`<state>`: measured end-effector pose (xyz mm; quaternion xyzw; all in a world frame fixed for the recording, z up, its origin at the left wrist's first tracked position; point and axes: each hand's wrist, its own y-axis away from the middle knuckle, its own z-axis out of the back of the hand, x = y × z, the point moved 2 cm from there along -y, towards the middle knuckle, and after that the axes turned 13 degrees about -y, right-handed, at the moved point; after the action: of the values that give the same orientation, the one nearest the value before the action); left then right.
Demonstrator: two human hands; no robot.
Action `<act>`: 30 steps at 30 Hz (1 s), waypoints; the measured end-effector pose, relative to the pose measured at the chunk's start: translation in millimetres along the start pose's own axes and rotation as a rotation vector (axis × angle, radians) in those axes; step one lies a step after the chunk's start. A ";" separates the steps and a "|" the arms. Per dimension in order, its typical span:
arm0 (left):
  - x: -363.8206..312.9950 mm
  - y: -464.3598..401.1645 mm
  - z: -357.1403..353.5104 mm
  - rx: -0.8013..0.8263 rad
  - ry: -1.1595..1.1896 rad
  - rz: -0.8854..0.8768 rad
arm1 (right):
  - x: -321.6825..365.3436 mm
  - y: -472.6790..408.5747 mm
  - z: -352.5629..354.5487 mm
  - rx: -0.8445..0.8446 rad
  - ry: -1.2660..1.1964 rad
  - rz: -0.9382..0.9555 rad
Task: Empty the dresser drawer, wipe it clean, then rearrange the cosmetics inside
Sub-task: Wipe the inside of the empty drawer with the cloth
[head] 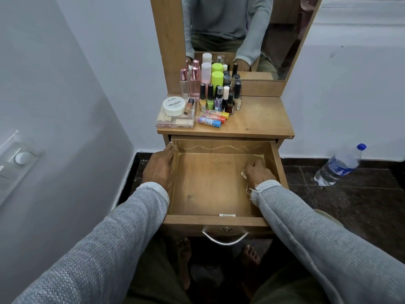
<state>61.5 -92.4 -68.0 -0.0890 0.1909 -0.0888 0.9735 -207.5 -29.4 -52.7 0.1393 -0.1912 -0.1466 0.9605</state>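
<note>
The wooden drawer is pulled out below the dresser top and holds only my right hand. My left hand grips the drawer's left wall, fingers curled over its rim. My right hand lies inside along the right wall, clutching a small white wipe that peeks out under the fingers. The cosmetics stand grouped on the dresser top: nail polish bottles, perfume bottles, a white jar on a clear palette case, and lip balm tubes.
A mirror rises behind the dresser top. A plastic water bottle lies on the dark floor at the right. A white wall with a switch plate closes in on the left. The drawer's metal handle faces me.
</note>
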 end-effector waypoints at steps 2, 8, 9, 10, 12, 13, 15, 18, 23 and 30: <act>0.4 0.2 0.8 -0.005 0.010 0.004 | 1.1 -6.7 2.9 0.007 0.012 0.005; 1.3 2.6 4.7 -0.057 0.110 -0.002 | 19.5 -16.6 3.4 -0.086 -0.304 0.097; 0.7 3.4 4.9 -0.060 0.123 0.005 | 27.9 -15.9 -0.1 -0.105 -0.449 0.115; 0.4 4.0 4.9 -0.063 0.133 0.003 | 39.6 -15.6 -3.8 -0.113 -0.584 0.127; 2.4 3.6 3.6 -0.065 0.153 -0.009 | 65.0 -17.4 -12.6 -0.117 -0.790 0.151; 4.4 2.9 2.6 -0.066 0.163 -0.007 | 77.7 -19.3 -17.6 -0.123 -0.859 0.172; 5.3 3.0 2.6 -0.067 0.187 0.008 | 102.8 -23.6 -25.3 -0.108 -0.972 0.191; 4.4 2.7 3.4 -0.059 0.196 0.014 | 131.2 -32.6 -41.2 -0.041 -1.078 0.177; 5.7 1.5 1.0 -0.045 0.192 0.063 | 139.4 -41.7 -60.5 0.011 -1.163 0.202; 6.1 2.0 -2.2 -0.007 0.214 0.111 | 118.7 -24.9 -70.7 0.206 -1.095 0.379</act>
<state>66.5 -92.0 -72.7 -0.0719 0.2985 -0.0432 0.9507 -79.5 -77.0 -84.8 0.0995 -0.6941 -0.0034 0.7130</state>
